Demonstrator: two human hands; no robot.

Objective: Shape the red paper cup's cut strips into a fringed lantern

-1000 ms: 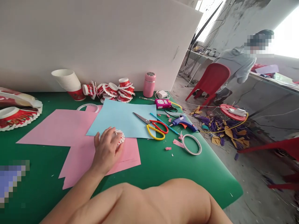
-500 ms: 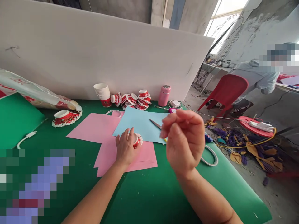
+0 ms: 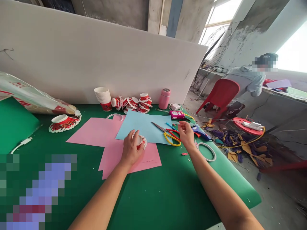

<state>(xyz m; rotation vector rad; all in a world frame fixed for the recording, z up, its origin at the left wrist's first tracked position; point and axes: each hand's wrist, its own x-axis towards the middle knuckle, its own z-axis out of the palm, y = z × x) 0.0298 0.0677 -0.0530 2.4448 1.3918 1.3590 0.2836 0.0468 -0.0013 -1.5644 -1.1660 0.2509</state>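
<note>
My left hand (image 3: pixel 130 148) is wrapped round the side of a small red-and-white paper cup (image 3: pixel 139 140) with a fringed, cut rim, over the pink paper (image 3: pixel 146 158) near the edge of a light blue sheet (image 3: pixel 144 123). Loosely bent, the fingers of my right hand (image 3: pixel 187 135) show nothing between them. Just left of that hand lie scissors (image 3: pixel 165 130) with red and yellow handles, blades on the blue sheet. A blue pencil (image 3: pixel 170 126) runs behind the handles, partly hidden. A blue glue gun (image 3: pixel 201 132) lies beyond my right wrist.
Stacked white cups (image 3: pixel 102 95), several fringed red cups (image 3: pixel 131 103) and a pink bottle (image 3: pixel 164 99) stand along the white board (image 3: pixel 100 60). A tape roll (image 3: pixel 206 151) lies near the table's right edge. Another person (image 3: pixel 244 76) sits at a far table; scraps and cables cover the floor.
My right hand came up into view close to the camera, then moved down and forward to beside the scissors' handles. The left hand stays on the cup. The camera view has shifted.
</note>
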